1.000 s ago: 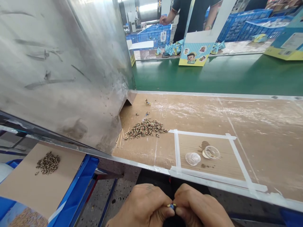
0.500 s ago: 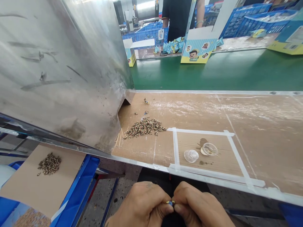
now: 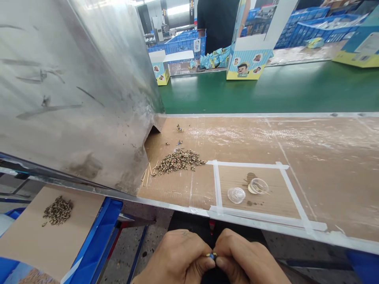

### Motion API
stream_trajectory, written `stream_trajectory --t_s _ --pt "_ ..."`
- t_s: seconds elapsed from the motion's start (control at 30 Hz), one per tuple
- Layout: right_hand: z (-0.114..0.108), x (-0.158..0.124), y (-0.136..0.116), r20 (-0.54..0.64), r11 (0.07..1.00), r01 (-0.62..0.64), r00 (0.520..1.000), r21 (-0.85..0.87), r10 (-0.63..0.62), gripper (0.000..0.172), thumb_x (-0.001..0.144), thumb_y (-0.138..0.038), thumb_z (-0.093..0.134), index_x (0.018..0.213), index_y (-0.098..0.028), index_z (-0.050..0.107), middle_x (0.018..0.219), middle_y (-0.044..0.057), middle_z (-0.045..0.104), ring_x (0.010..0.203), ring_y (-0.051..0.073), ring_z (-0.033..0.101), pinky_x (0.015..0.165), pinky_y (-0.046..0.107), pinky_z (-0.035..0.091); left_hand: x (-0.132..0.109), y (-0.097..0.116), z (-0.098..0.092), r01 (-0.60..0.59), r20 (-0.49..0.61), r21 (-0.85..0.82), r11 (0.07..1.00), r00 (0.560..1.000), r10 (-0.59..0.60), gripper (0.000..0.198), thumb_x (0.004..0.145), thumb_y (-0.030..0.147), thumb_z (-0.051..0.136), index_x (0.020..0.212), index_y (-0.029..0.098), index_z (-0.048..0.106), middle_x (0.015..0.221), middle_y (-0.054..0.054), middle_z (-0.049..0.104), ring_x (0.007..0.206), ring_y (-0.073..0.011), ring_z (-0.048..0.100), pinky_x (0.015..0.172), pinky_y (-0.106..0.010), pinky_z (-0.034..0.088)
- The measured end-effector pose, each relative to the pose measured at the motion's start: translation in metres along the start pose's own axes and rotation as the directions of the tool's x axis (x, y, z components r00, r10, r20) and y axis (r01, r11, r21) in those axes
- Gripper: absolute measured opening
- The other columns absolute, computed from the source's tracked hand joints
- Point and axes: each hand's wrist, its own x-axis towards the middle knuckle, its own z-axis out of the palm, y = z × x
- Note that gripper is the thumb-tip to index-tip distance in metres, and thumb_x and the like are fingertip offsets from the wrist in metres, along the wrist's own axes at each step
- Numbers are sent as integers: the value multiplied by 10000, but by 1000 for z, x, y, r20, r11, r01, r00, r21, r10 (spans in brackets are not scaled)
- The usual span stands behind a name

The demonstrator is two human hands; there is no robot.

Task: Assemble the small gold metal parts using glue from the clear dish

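Observation:
Low in the view, my left hand point(image 3: 180, 256) and my right hand point(image 3: 245, 254) meet in front of the table's near edge. Both are closed, thumb against fingers, pinching a tiny blue and yellow piece point(image 3: 211, 256) between them. Its shape is mostly hidden by my fingertips. Beyond my hands, a pile of small brownish-gold pieces point(image 3: 179, 160) lies on the cardboard-covered table point(image 3: 237, 146), with thin wooden sticks point(image 3: 147, 175) at its left. A clear lid point(image 3: 236, 195) and a small clear cup point(image 3: 258, 186) with a stick in it sit inside a white tape rectangle point(image 3: 217, 189).
A large metal housing point(image 3: 89, 98) rises at the left. Another pile of small pieces point(image 3: 58, 211) lies on cardboard at lower left. Behind the table runs a green belt point(image 3: 201, 92) carrying printed boxes point(image 3: 244, 59). A person in dark clothing point(image 3: 216, 23) stands beyond, near blue crates point(image 3: 185, 43).
The camera view has shifted slightly, so the table items appear a little further left. My hands keep the same pinch on the small piece.

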Motion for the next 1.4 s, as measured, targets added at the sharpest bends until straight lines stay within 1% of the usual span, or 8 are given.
stream_trajectory --t_s 0.17,0.47,0.6,0.77,0.93,1.1,1.3,1.4 --pt "6 4 3 -124 995 95 988 10 -93 311 1180 -338 339 900 -265 454 717 -79 475 510 96 480 458 222 357 4 -1 -1 -29 -14 -4 1000 999 29 425 1141 388 392 837 178 601 636 14 629 564 -105 594 563 -241 418" --pt "1 2 0 -29 999 52 998 -4 -52 294 1182 -336 333 934 -266 474 767 -60 538 592 110 561 536 218 426 -1 -3 1 -2 -3 -18 1000 1000 1 411 1140 381 393 855 182 611 655 5 644 586 -115 606 580 -250 425" --pt "2 4 0 -123 995 94 988 18 -91 310 1182 -343 340 912 -265 471 734 -69 522 537 100 531 491 213 399 2 -5 2 -35 -18 -67 997 999 34 357 1130 358 442 891 173 631 665 -9 669 594 -121 635 593 -245 449" --pt "2 7 -2 -81 998 64 995 28 -61 292 1178 -318 353 941 -258 513 763 -49 572 580 112 580 537 209 454 5 -6 0 -66 -43 -92 994 997 62 273 1121 286 471 918 180 619 697 -17 707 593 -127 648 598 -248 467" --pt "11 1 6 -191 995 97 977 26 -91 332 1180 -360 332 921 -261 513 741 -51 564 562 113 572 499 223 422 4 -6 0 -75 -31 -84 994 997 73 205 1096 208 503 914 188 595 698 -15 713 586 -133 652 601 -258 464" --pt "9 0 6 -82 998 49 996 36 -46 279 1180 -304 332 965 -268 505 791 -50 565 609 112 581 546 212 446 -2 -11 3 -35 9 -124 992 999 37 127 1068 160 542 962 185 608 766 -33 731 650 -150 674 655 -277 474" --pt "15 1 9 -209 995 94 974 19 -88 338 1183 -356 304 921 -265 496 741 -59 543 560 106 554 493 224 405 -1 -12 3 -47 0 -112 993 999 48 116 1070 176 548 970 190 604 752 -20 704 638 -141 649 647 -276 456" --pt "17 -2 9 -188 997 63 981 37 -55 326 1185 -362 309 937 -269 499 754 -57 541 574 110 543 509 230 402 -1 -8 2 -20 3 -130 991 1000 20 100 1057 156 563 974 192 605 769 -21 715 651 -143 656 651 -281 453"
